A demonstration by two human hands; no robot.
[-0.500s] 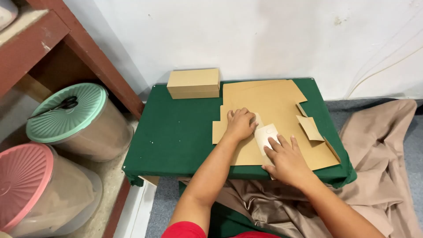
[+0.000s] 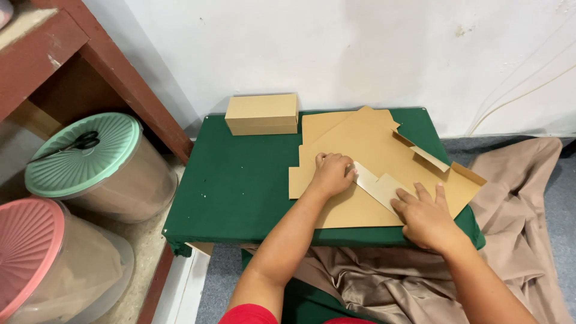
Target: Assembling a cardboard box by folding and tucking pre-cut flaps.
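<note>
Head view: I see my left hand (image 2: 331, 174) curled, knuckles pressing the flat cardboard sheet (image 2: 372, 162) on the green table (image 2: 240, 180); my right hand (image 2: 425, 217) lies flat, fingers spread, on its folded flap (image 2: 378, 185).

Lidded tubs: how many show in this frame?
2, both left of the green table: a green-lidded tub with scissors on its lid, and a pink-lidded tub nearer the camera. Others may sit outside the frame.

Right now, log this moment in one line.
left hand: pressing flap | right hand: flat on cardboard | box: behind, apart
</note>
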